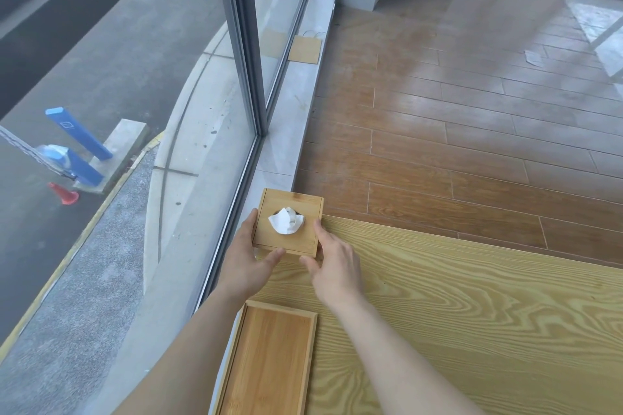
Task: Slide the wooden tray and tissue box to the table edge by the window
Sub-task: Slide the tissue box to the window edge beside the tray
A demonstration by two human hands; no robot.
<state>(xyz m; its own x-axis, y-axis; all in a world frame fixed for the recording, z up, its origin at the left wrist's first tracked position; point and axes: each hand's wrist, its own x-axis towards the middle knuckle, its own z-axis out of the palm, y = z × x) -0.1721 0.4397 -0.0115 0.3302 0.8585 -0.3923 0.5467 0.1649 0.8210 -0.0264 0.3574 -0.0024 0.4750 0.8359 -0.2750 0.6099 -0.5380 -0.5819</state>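
Soft, even daylight through window [242, 44] at left; overcast feel, moderately bright. No hard shadows; only faint shading under hands beside tissue box [288, 224]. Pale washed-out sheen across floor [472, 118] planks, strongest at upper right. Faint reflections in glass. Strong wide-angle distortion: window frame leaning, floor lines bowing toward edges. Centre fairly sharp, wood grain on surface [472, 313] crisp; far corners and street outside soft, slightly smeared.
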